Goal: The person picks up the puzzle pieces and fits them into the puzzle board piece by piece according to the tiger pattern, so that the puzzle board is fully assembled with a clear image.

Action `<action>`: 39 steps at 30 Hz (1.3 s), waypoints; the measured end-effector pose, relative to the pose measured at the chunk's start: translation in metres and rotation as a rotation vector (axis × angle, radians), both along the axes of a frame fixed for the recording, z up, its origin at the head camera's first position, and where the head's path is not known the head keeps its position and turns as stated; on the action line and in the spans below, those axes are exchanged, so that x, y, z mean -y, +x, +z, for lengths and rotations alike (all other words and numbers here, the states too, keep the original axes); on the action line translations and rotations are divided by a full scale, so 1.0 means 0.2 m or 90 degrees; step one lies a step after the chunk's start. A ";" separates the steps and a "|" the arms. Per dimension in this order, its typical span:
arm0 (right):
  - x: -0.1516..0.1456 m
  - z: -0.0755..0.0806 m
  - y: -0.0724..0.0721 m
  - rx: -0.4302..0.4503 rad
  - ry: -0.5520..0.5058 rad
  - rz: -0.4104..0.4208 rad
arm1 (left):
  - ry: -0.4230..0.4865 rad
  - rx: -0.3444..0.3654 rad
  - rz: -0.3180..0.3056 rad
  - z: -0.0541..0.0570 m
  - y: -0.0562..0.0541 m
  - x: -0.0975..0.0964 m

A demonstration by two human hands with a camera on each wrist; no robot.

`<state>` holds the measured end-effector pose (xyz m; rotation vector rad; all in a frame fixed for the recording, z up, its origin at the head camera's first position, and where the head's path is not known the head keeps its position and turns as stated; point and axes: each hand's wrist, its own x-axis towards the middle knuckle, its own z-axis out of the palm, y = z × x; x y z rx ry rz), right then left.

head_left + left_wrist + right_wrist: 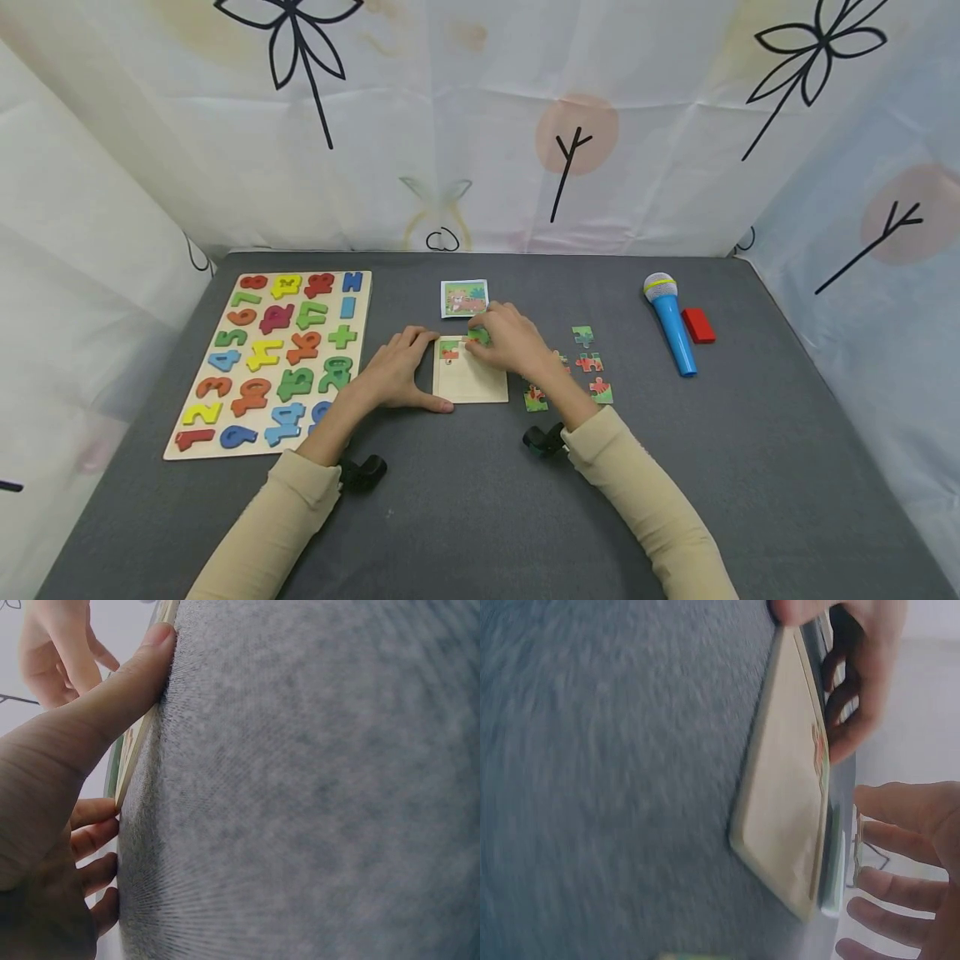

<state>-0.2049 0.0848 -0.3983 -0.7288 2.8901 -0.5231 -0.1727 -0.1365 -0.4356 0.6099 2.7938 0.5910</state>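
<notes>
Your number board (333,312) is far left, 1 to 8 readable up its left column. Your left hand (396,371), loosely spread, just touches the wooden tray (472,387), where one puzzle piece (449,352) sits top-left. Your right hand (513,340) pinches a green piece (478,336) above the tray's top-right. Then loose pieces (589,362), blue mic (675,333), red block (699,326).

The head view faced forward and down from high and well back, on the near side of the puzzle tray (474,385). The wrist views, rolled sideways, faced it low and close from near-left and near-right; both shared its edge and the left hand (397,371).
</notes>
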 end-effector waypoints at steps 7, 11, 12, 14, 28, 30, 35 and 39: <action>0.05 -0.04 0.00 0.028 0.014 0.009 | -0.001 0.008 0.002 0.01 0.00 0.00; 0.07 -0.05 0.00 0.028 0.024 0.010 | -0.002 0.006 0.003 0.00 0.00 0.00; 0.07 -0.05 0.00 0.027 0.026 0.009 | -0.002 0.005 0.002 0.00 0.00 0.00; 0.08 -0.06 0.00 0.027 0.029 0.008 | -0.002 0.003 0.002 0.00 0.00 0.00; 0.08 -0.04 0.02 0.025 0.040 0.016 | 0.001 0.012 0.004 0.01 0.00 0.00; 0.08 -0.04 0.02 0.019 0.035 0.018 | 0.000 0.012 0.003 0.01 0.00 0.00; 0.08 -0.05 0.03 0.021 0.021 0.014 | 0.003 0.014 0.002 0.00 0.00 0.00; 0.08 -0.05 0.03 0.020 0.018 0.013 | 0.004 0.012 0.001 0.00 0.00 0.01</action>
